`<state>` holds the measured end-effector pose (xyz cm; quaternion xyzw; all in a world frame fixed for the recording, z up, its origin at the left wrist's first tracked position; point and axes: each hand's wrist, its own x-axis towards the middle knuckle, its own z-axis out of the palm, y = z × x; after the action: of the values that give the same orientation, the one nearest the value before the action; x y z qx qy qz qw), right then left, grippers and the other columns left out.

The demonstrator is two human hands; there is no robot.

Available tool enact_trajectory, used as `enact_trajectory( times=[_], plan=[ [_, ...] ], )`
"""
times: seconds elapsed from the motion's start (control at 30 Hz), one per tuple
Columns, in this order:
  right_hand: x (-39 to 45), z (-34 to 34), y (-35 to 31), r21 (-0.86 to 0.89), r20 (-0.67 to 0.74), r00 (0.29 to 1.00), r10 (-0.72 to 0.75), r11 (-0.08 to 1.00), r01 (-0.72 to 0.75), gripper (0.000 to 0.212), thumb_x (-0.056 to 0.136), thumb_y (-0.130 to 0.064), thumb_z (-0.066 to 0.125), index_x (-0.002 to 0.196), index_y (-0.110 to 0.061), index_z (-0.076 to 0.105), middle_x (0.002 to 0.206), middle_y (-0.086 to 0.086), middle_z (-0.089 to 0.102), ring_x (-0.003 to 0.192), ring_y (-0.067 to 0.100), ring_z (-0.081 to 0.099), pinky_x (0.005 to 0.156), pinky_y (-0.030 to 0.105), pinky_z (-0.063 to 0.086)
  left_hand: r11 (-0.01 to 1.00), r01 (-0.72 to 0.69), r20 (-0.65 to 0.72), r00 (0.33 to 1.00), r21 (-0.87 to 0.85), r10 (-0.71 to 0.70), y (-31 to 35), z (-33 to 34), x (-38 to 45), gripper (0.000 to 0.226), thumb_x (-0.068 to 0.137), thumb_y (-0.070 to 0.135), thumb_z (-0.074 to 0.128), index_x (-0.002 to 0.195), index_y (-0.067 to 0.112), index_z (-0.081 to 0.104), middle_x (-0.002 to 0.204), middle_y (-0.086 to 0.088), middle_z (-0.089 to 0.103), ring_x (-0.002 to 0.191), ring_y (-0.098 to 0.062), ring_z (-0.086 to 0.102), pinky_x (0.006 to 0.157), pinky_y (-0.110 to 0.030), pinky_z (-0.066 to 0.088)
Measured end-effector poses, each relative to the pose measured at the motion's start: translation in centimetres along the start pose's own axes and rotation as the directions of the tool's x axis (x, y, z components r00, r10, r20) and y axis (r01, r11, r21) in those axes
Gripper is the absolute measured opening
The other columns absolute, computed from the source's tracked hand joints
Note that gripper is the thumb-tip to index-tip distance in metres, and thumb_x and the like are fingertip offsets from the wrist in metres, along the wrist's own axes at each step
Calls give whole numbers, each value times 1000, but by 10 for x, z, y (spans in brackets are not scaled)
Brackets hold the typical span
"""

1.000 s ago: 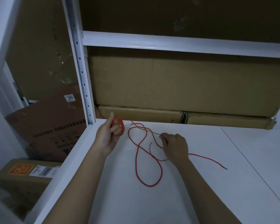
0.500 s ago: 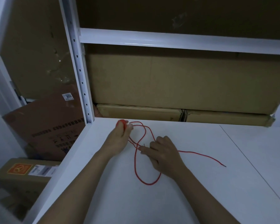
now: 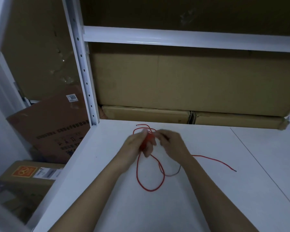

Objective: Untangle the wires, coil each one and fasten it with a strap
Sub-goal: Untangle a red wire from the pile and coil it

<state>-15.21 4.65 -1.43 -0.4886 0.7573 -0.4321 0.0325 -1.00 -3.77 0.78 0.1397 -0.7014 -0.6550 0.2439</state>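
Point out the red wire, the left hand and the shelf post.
red wire (image 3: 150,190), head view, bottom of the loose loop
left hand (image 3: 135,144), head view, back of the hand
shelf post (image 3: 84,71), head view, perforated face

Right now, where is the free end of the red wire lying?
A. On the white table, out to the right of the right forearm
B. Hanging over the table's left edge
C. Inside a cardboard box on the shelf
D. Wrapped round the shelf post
A: the red wire trails past the right hand and its tip rests flat on the white table, clear of the boxes and the post.
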Motion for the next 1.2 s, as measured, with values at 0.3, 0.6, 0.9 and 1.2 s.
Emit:
enact_trajectory(
  times=[0.3, 0.6, 0.9, 1.2],
  plan=[
    [-38, 26, 7, -249, 138, 930, -342, 896, 367, 36, 94, -31, 41, 103, -14, 71, 96, 1, 73, 83, 17, 68, 71, 28, 56, 757, 1, -5, 1000, 653, 4, -34, -32, 21, 34, 102, 40, 31, 98, 16, 55, 91, -2, 65, 88, -17, 60, 78, -24, 44],
    [-21, 14, 14, -292, 66, 973, -220, 928, 230, 33, 97, -26, 42, 118, -16, 66, 106, 5, 70, 95, 24, 64, 80, 34, 50, 991, 130, 41, 991, 7, -130, -10, -10, 1, 72, 102, 37, 22, 52, 19, 70, 48, 1, 59, 53, -10, 57, 65, -16, 48],
    [-46, 31, -6, -401, 291, 901, -321, 815, 419, 30, 85, -1, 65, 114, -8, 66, 91, 10, 71, 74, 26, 67, 62, 32, 53, 937, 45, -37, 999, 347, -34, -37, -12, 14, 34, 105, 29, 24, 100, 21, 57, 85, 7, 67, 89, -12, 62, 88, -20, 46],
    [-18, 6, 3, -332, 21, 886, -464, 833, 443, 16, 91, -18, 56, 92, -17, 72, 74, -9, 66, 67, 9, 51, 64, 22, 35, 940, 197, 77, 971, 278, -227, -36, -13, 2, 76, 94, 56, 11, 65, 12, 66, 53, -2, 60, 54, -10, 57, 74, -22, 48]
  ],
)
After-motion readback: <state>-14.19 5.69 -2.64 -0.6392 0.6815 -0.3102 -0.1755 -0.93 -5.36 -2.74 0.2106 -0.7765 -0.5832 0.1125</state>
